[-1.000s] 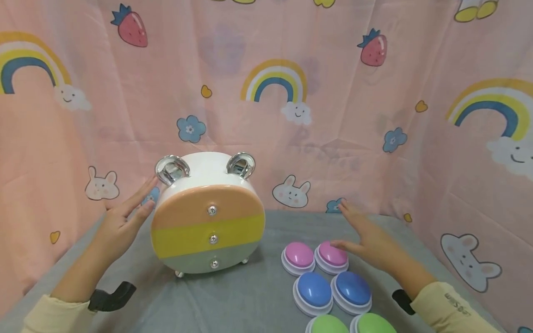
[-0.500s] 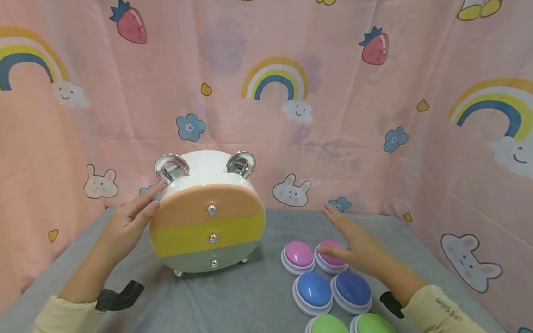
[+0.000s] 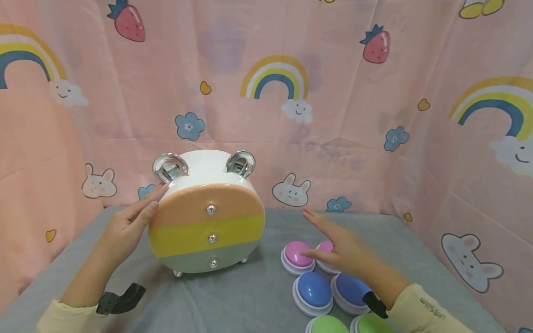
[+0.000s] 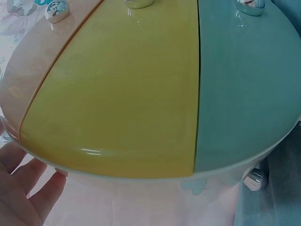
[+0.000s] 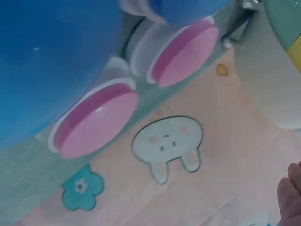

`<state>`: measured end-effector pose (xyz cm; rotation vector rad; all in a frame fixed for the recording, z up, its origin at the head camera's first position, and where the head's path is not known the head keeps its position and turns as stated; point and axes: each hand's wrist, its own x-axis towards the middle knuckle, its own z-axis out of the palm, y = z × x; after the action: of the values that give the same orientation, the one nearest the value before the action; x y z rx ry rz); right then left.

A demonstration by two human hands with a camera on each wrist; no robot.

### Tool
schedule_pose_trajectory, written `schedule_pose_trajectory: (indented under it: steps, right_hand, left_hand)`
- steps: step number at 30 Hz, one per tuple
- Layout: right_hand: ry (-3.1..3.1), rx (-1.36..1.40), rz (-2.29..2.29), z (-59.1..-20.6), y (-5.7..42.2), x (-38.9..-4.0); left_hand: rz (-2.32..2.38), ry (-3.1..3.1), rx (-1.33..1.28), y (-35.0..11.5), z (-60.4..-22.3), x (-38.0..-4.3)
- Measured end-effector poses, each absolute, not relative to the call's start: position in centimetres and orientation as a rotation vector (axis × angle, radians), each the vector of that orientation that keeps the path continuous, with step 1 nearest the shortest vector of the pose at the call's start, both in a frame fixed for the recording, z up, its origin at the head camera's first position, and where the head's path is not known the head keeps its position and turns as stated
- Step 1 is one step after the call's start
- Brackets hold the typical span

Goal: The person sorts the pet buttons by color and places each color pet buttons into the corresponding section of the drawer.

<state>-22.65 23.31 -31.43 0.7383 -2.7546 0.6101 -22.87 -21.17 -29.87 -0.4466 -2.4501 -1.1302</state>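
A rounded mini chest of drawers (image 3: 183,238) with orange, yellow and green fronts, silver knobs and two silver ear-like rings stands on the cloth. My left hand (image 3: 125,229) lies along its left side with fingers extended, fingertips at the white shell below the left ring. In the left wrist view, the fingers (image 4: 44,193) are spread at the chest's edge. My right hand (image 3: 343,245) is in the air over the round push buttons, fingers straight, holding nothing. It overlaps a pink button (image 3: 296,254) and partly hides the pink one beside it. Only its fingers (image 5: 290,193) show in the right wrist view.
Blue buttons (image 3: 314,289) and green buttons (image 3: 329,325) continue the two columns toward the front, the green ones cut off by the frame. A grey cloth (image 3: 200,305) covers the table. Pink printed curtains (image 3: 345,152) hang close behind and at both sides.
My right hand has moved left across the buttons toward the chest. My left hand has shifted slightly right, its fingers coming up against the chest's side. The chest and buttons have stayed put.
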Motion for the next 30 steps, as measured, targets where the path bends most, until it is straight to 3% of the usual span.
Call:
schedule_pose_trajectory:
  steps: [20, 30]
  right_hand:
    - [-2.456, 1.041, 0.853, -31.0, 17.1, -22.3]
    - [-2.523, 0.976, 1.493, -30.1, 14.2, -22.0]
  left_hand:
    - [-1.177, -2.432, -0.469, -20.9, -30.1, -23.0]
    - [-1.18, -2.425, -0.463, -20.8, -30.1, -22.9]
